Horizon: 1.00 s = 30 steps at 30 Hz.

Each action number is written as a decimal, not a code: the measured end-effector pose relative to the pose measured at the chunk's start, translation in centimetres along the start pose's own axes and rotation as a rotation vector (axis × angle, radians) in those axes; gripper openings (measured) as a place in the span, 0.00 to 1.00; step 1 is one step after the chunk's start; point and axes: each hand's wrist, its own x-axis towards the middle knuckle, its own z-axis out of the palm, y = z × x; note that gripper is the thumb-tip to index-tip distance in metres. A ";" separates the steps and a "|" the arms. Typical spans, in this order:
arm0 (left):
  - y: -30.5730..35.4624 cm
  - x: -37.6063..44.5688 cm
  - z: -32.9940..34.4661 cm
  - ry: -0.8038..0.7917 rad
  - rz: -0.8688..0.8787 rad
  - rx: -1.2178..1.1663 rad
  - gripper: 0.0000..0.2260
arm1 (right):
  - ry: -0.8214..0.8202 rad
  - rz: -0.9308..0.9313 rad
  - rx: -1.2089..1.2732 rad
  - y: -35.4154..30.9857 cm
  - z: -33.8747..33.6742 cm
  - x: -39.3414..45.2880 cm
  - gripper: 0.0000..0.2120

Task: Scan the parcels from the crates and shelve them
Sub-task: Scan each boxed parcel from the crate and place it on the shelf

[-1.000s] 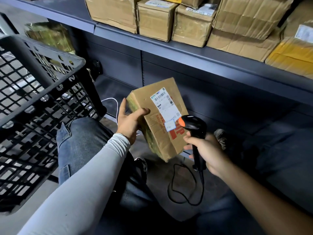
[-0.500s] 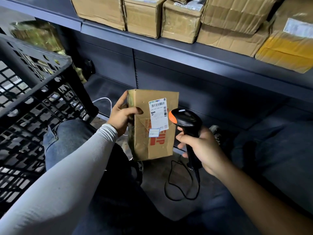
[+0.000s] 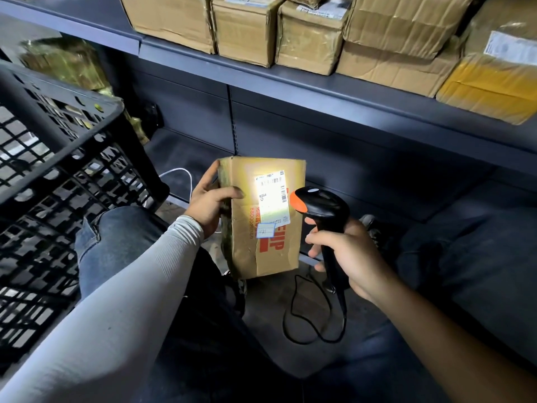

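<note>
A brown cardboard parcel (image 3: 279, 251) with red print stands upright in the middle of the view. My left hand (image 3: 207, 206) grips its left edge, thumb across the front. A white shipping label (image 3: 271, 197) on its face is lit by a bright glow. My right hand (image 3: 345, 254) holds a black barcode scanner (image 3: 322, 210) with an orange tip by its handle. The scanner's head points at the label from close on the right. Its black cable (image 3: 305, 321) loops down to the floor.
A black lattice plastic crate (image 3: 58, 181) fills the left side, against my knee. A dark metal shelf (image 3: 319, 85) runs across the top with several taped cardboard parcels (image 3: 308, 33). Below it is a dark lower shelf bay. A white cable (image 3: 180, 173) lies behind the parcel.
The parcel has been turned from tilted to upright, facing the scanner. The scanner's light now falls on the label, which was unlit before.
</note>
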 end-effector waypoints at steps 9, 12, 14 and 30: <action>0.6 -0.8 0.5 0.070 -0.007 0.008 0.47 | 0.067 -0.040 -0.070 0.7 -0.2 0.9 0.05; 1.6 -1.2 0.2 0.084 -0.033 -0.031 0.39 | 0.110 -0.074 -0.148 0.7 -0.4 1.6 0.08; 2.3 -1.6 -0.1 0.031 -0.029 -0.045 0.34 | 0.136 -0.100 -0.184 0.4 -0.7 1.8 0.10; 7.1 -9.0 -1.5 0.134 -0.001 -0.222 0.29 | 0.120 -0.231 -0.023 -2.4 -1.8 -0.8 0.07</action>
